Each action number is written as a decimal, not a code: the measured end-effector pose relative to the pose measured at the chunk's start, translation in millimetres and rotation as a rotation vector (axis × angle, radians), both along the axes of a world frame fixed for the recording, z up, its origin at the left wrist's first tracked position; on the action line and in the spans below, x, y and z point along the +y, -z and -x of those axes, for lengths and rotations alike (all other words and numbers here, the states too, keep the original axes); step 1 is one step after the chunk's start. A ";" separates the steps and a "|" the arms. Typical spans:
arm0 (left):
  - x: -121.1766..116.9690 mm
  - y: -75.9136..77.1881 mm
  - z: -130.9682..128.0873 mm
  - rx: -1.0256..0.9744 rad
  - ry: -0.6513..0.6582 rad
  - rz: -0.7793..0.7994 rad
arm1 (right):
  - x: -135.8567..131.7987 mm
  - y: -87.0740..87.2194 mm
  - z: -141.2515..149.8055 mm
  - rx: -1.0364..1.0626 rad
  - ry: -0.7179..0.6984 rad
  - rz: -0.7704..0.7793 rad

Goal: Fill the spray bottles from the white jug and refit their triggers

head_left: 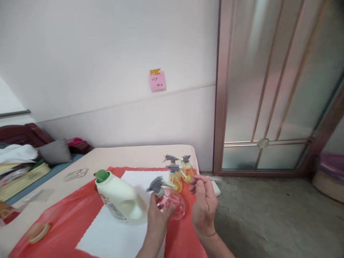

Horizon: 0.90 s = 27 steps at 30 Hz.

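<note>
Pink bottle [179, 206] gripped by left fingers [152, 201], tilted; jug [120, 200] beside them. Right fingers [200, 190] curled, contents unclear; yellow bottle [187, 167] just beyond them could be toppled by a stray knock.

On the far wall [107, 64] we see a pink note [157, 81] with handwriting, held by a strip of golden tape [155, 72]. To the right we have a framed sliding door [247, 89] with frosted panes, and a tan bin [329, 182] with a purple liner [331, 163]. At far left we find a gray pillow [55, 151] beside a white cloth [18, 154] and dark red wooden furniture [24, 133]. Near left, we notice a yellowish ring [39, 233].
</note>
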<state>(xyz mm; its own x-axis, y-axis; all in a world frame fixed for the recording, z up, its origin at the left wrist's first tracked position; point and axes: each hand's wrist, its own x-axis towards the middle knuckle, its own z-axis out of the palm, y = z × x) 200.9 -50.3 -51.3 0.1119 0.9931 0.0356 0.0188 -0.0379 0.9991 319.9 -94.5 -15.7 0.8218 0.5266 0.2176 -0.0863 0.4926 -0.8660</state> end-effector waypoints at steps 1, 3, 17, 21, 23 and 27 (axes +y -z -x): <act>-1.2 -11.0 13.7 -0.054 0.029 -0.014 | 2.8 1.3 1.3 0.019 -0.045 0.017; -4.4 -33.2 40.4 -0.189 0.099 0.000 | 7.9 3.8 8.5 0.067 -0.204 0.071; 3.8 -47.6 134.7 -0.636 0.134 -0.023 | 7.8 11.1 106.9 0.618 -1.278 0.122; 8.1 -52.7 142.0 -0.638 -0.021 0.019 | 10.0 20.8 124.5 0.575 -1.173 0.197; 9.0 -55.0 143.7 -0.662 -0.061 0.017 | 8.8 23.6 130.5 0.576 -1.132 0.195; 10.5 -55.6 145.4 -0.683 -0.121 0.017 | 4.8 24.7 133.8 0.475 -1.143 0.265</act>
<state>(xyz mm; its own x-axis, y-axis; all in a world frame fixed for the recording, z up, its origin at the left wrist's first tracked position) 55.5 -39.8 4.3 -0.0417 0.9982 0.0430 -0.6114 -0.0595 0.7891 186.1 -89.7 -40.4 -0.1615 0.9678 -0.1931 -0.6752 -0.2510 -0.6936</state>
